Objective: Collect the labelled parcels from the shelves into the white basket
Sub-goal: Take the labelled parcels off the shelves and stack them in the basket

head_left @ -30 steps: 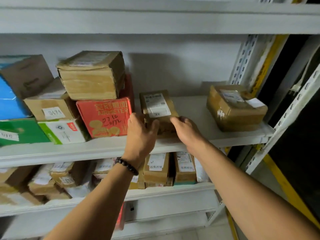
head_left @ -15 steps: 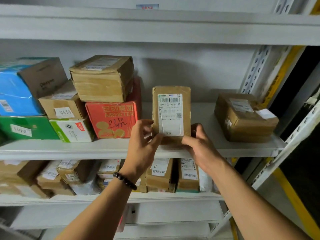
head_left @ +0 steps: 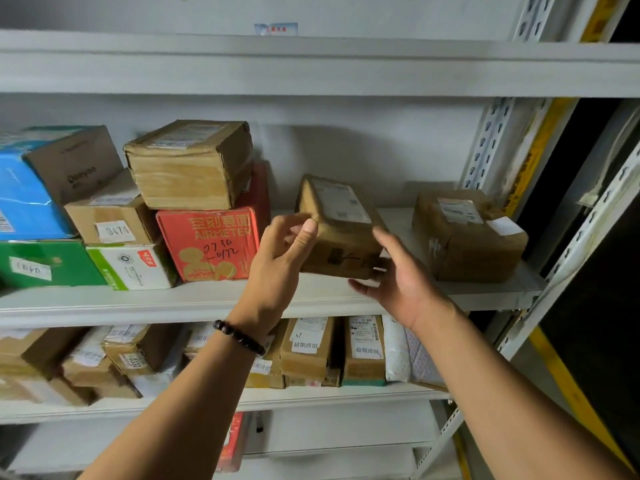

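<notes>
Tipped back from upright, the brown labelled parcel (head_left: 341, 233) now tilts label-up over the shelf (head_left: 173, 299). My left hand (head_left: 277, 265) thumbs its corner, grip unclear. My right hand (head_left: 398, 282) is spread open beside it.

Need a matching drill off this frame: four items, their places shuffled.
Items
1. red box
2. green box
3. small parcel
4. bracelet

Places
a. tilted, between left hand and right hand
b. on the left wrist
c. under the tan carton
d. far left, under the blue box

Pairs: 1-c, 2-d, 3-a, 4-b
</notes>
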